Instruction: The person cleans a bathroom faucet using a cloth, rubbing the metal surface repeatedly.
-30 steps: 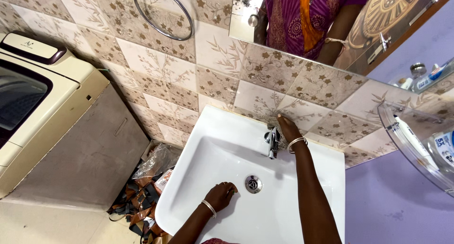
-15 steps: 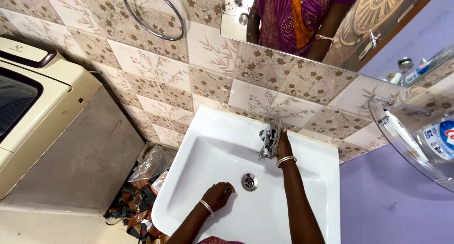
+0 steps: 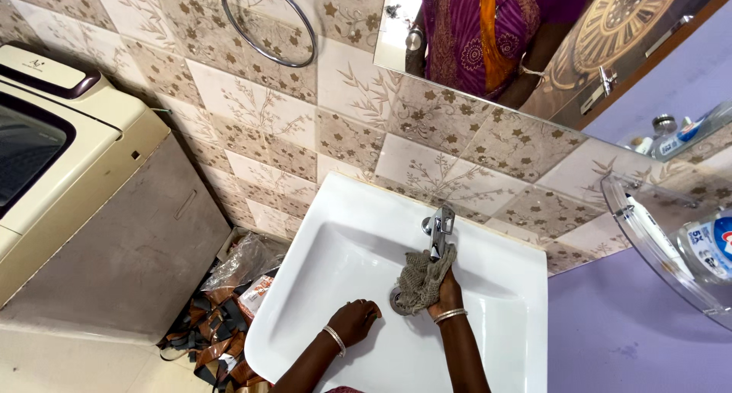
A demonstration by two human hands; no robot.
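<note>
Two hands are at work in the white washbasin point(image 3: 526, 286) that fills the lower centre of the frame. The right hand point(image 3: 446, 292) is closed around a bunched, greyish mesh scrubbing cloth point(image 3: 423, 280), which hangs from the fingers just below the chrome tap point(image 3: 440, 229) and drapes down over the drain point(image 3: 396, 301), so that most of the drain is hidden behind it. The left hand point(image 3: 354, 320), lower and to the left, is curled with the fingers bent inward and rests on the floor of the basin; it holds nothing that can be seen, though whether the fingertips press on the porcelain cannot be told.

To wash the cloth well here, it seems best to keep it gathered directly under the spout, so that any water falls through the mesh and not past it. Squeezing and loosening the bundle in turn would probably rinse it more fully than one fixed grip. The left hand looks well placed to steady the body or to catch a trailing corner before it slips into the drain.

A tiled wall point(image 3: 252, 126) with a metal towel ring point(image 3: 268, 23) rises behind the basin, a mirror point(image 3: 534, 35) sits at the upper right, and a cream washing machine point(image 3: 69, 164) stands at the left edge.
</note>
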